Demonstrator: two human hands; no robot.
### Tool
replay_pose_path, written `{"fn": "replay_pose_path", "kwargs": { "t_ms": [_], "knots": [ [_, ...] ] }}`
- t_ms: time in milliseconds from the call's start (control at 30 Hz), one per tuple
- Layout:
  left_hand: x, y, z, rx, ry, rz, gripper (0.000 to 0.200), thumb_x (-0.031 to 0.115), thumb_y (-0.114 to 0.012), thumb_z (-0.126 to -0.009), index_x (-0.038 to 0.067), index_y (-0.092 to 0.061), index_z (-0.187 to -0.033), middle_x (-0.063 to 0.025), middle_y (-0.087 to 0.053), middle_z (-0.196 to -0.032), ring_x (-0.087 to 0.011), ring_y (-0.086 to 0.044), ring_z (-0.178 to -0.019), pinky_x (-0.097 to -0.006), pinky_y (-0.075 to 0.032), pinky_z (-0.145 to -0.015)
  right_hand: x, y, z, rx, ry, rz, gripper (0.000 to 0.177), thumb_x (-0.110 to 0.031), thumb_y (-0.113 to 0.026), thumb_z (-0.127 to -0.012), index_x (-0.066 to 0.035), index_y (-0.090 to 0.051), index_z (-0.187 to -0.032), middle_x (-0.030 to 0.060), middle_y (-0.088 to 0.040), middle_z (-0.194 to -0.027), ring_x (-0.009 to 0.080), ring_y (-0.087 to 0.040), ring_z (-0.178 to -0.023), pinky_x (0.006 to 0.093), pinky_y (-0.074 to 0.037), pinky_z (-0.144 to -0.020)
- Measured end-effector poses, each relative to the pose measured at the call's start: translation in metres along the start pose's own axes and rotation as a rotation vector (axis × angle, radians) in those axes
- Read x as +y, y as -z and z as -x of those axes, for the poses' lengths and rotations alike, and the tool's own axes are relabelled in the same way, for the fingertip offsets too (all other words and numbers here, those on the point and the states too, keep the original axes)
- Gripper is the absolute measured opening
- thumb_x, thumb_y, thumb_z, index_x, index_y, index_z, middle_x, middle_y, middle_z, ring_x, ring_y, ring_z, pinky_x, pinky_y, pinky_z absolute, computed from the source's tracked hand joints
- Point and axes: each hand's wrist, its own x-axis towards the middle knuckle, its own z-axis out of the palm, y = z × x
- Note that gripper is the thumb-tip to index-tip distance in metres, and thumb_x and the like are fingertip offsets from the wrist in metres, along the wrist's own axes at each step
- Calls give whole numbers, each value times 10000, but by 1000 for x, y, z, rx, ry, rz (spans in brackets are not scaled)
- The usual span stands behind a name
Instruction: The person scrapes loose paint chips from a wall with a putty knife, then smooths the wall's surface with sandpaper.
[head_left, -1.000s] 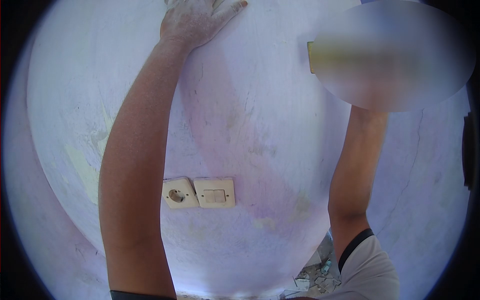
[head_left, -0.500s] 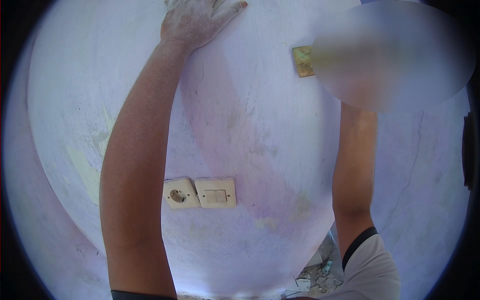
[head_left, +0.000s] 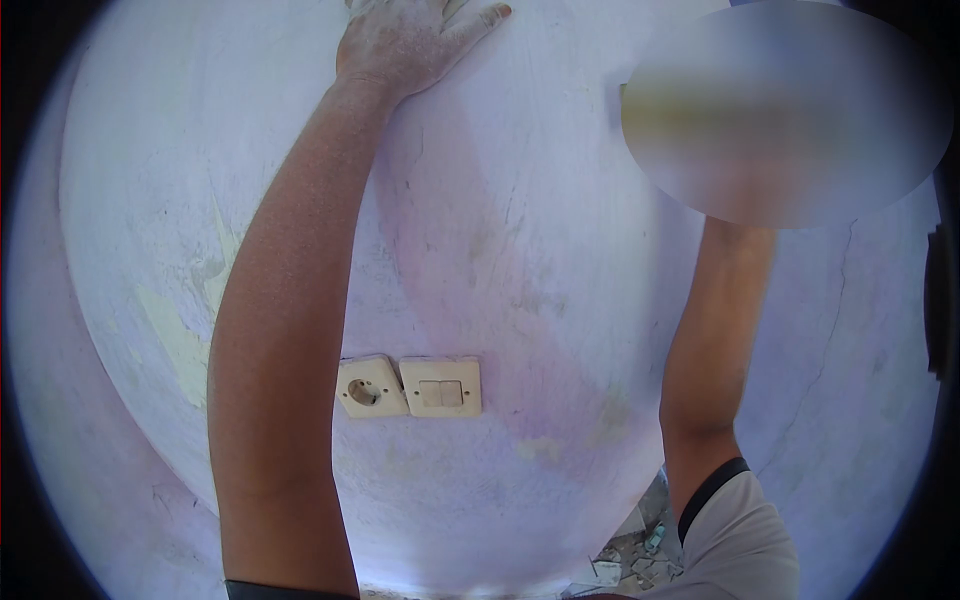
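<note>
Low on the wall (head_left: 570, 250): 1 socket (head_left: 368, 392), partly behind your left forearm (head_left: 285, 300); 1 switch (head_left: 440, 393); rubble (head_left: 640, 565) lower right. Your right hand (head_left: 757, 155), upper right, blurred: can't tell grip. Yellowish thing (head_left: 675, 112) there seems sideways, end leftward. Left hand (head_left: 405, 45) on wall, thumb spread.

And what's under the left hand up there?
The pale wall shows around the left hand, which seems to rest flat on it. The patch beneath the hand is covered, so I can't tell whether it's marked.
</note>
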Motion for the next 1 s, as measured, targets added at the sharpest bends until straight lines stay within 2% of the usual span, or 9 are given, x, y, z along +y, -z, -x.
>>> {"fn": "replay_pose_path", "kwargs": {
  "t_ms": [67,167,267,467,567,600,800,900,1000],
  "knots": [
    [-8,-12,-7,3,-15,-48,702,503,-459,-933,42,-331,-1446,-134,-251,-1539,-278,-139,-1449,-457,-108,-1187,11,-16,12,104,-23,69,249,-138,-526,-889,-117,-381,-688,-38,-225,-559,96,-237,-455,267,-258,-473],
    [3,2,1,-3,-2,-5,698,502,-453,-936,43,-328,-1447,-133,-251,-1539,-278,-139,-1449,-459,-108,-1187,-3,-5,4,2,-30,-10,247,-125,-536,-885,-119,-385,-690,-36,-231,-561,103,-245,-461,278,-261,-476],
    [3,2,0,3,-6,-10,692,496,-448,-940,43,-327,-1448,-133,-251,-1539,-280,-142,-1448,-459,-108,-1187,-17,1,-4,-8,7,-71,286,-163,-564,-875,-142,-347,-689,-31,-214,-540,111,-238,-458,284,-258,-468],
    [-8,-11,-6,7,-34,-64,692,492,-456,-937,44,-328,-1448,-137,-256,-1537,-285,-145,-1447,-464,-115,-1184,14,-25,17,52,-148,26,321,-135,-536,-889,-149,-310,-662,-36,-219,-545,95,-240,-444,259,-265,-465],
    [2,5,2,8,-11,45,698,494,-467,-931,44,-331,-1447,-137,-260,-1536,-283,-148,-1447,-468,-119,-1180,-7,-5,6,-46,-19,-80,254,-151,-546,-877,-141,-360,-704,-31,-217,-546,105,-248,-460,283,-260,-467],
    [-2,2,1,18,-18,19,699,494,-468,-930,44,-331,-1447,-136,-261,-1535,-282,-149,-1447,-468,-119,-1181,-12,-9,6,36,47,-10,227,-156,-535,-884,-131,-375,-725,-35,-214,-547,105,-252,-464,282,-262,-471],
    [-1,-3,0,16,-10,-16,700,492,-474,-929,42,-332,-1445,-130,-271,-1532,-276,-154,-1447,-466,-120,-1181,15,-23,19,9,-69,66,208,-160,-527,-882,-140,-373,-744,-42,-211,-544,89,-243,-448,263,-265,-451],
    [-4,-3,0,5,2,-12,702,491,-475,-929,37,-331,-1444,-133,-268,-1533,-276,-152,-1447,-465,-118,-1182,-13,-10,13,-114,52,-36,187,-162,-528,-891,-130,-401,-757,-37,-221,-544,94,-257,-463,278,-277,-461],
    [-4,-4,0,4,-9,11,701,490,-475,-930,34,-332,-1443,-136,-265,-1534,-276,-148,-1448,-462,-114,-1184,5,-20,20,28,10,92,217,-167,-529,-892,-146,-374,-742,-39,-226,-547,91,-248,-454,263,-264,-456]
  ]
}}
